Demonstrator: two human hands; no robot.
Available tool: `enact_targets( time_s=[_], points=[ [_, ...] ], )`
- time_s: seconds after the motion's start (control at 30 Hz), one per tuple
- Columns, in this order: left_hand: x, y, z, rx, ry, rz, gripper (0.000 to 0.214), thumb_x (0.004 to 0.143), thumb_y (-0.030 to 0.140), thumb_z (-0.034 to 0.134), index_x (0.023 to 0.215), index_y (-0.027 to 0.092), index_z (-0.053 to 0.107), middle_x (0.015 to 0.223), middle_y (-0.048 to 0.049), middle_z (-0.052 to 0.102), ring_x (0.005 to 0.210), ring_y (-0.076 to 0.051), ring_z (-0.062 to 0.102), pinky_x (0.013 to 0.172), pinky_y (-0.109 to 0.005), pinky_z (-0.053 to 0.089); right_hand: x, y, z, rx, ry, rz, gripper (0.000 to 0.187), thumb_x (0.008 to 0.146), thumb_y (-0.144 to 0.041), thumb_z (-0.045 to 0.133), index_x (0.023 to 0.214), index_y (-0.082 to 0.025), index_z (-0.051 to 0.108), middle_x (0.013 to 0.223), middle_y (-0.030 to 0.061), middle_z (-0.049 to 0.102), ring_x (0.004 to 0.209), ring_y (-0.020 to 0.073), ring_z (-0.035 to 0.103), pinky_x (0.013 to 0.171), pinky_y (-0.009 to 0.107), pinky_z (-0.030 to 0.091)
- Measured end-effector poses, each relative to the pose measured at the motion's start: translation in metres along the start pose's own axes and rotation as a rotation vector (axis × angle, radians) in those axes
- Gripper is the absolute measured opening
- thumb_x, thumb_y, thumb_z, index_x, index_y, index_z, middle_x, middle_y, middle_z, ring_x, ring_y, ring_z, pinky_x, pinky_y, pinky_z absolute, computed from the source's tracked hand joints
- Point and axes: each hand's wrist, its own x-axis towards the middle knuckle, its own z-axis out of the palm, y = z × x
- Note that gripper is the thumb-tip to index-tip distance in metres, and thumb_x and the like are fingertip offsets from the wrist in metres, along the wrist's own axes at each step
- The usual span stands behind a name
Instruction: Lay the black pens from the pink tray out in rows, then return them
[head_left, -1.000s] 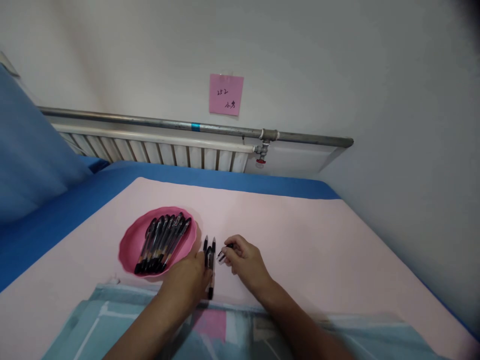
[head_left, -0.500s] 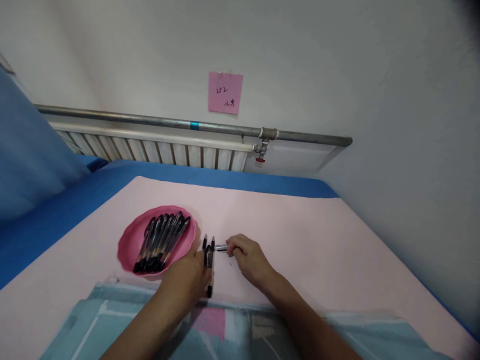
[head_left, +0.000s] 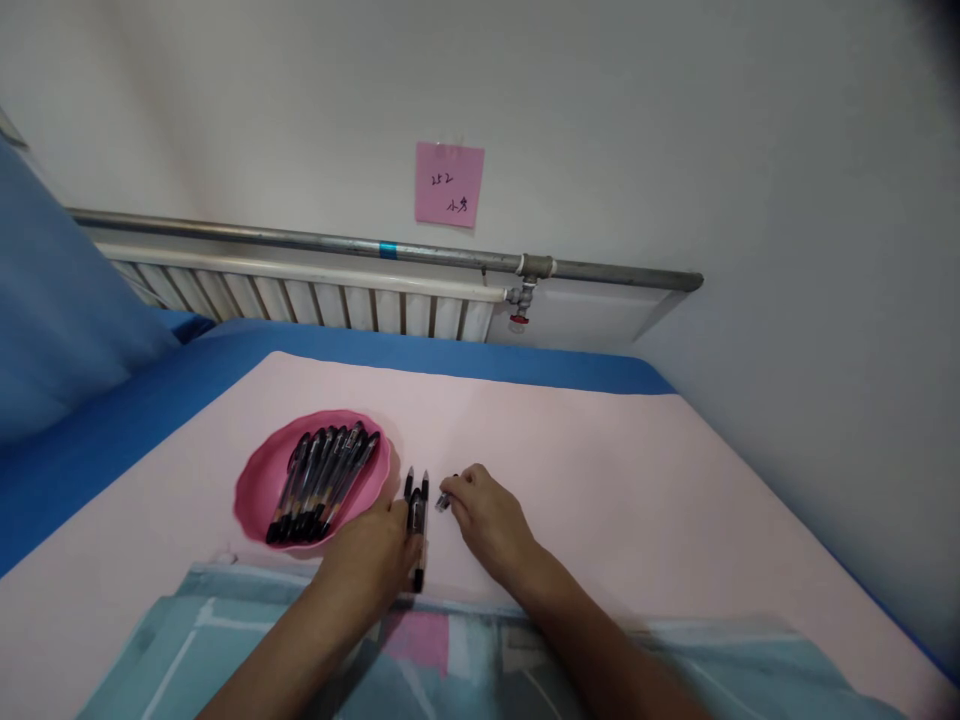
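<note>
My left hand [head_left: 369,552] is closed around a few black gel pens [head_left: 420,545], held upright in the view just right of the bowl. Two of them show bare writing tips at the far end, while a black capped end sits between and slightly nearer. Parts of these pens are hidden by my fingers. My right hand [head_left: 491,520], a little to the right, pinches a small clear pen cap [head_left: 442,502] with a dark part. The cap is apart from the pens. A pink scalloped bowl [head_left: 251,490] left of my left hand holds several capped black pens [head_left: 322,485].
A pale pink sheet [head_left: 570,450] covers the blue-edged table. Light blue patterned cloth [head_left: 217,600] lies along the near edge. Behind the table are a radiator [head_left: 390,308], a metal pipe [head_left: 300,240] and a wall with a pink note [head_left: 450,185]. Blue fabric [head_left: 67,300] hangs at left.
The cap in my right hand has turned from lying level toward the pens to a slanted position, and my fingers have shifted on it. My left hand and the pens have stayed put.
</note>
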Motion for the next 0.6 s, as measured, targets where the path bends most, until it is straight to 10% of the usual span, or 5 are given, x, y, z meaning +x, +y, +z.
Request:
enact_targets(
  time_s=[0.6],
  points=[
    [0.0019,-0.0011,0.0010,0.008,0.014,0.008,0.028,0.089,0.027,0.032,0.096,0.014,0.056,0.101,-0.0140,0.063,0.084,-0.025,0.064,0.068,-0.033,0.044,-0.0064,-0.0030,0.0006,0.129,-0.035,-0.171,0.023,0.082,-0.012,0.047,0.097,-0.023,0.061,0.095,0.0030,0.062,0.090,0.0160,0.053,0.079,0.027,0.040]
  ],
)
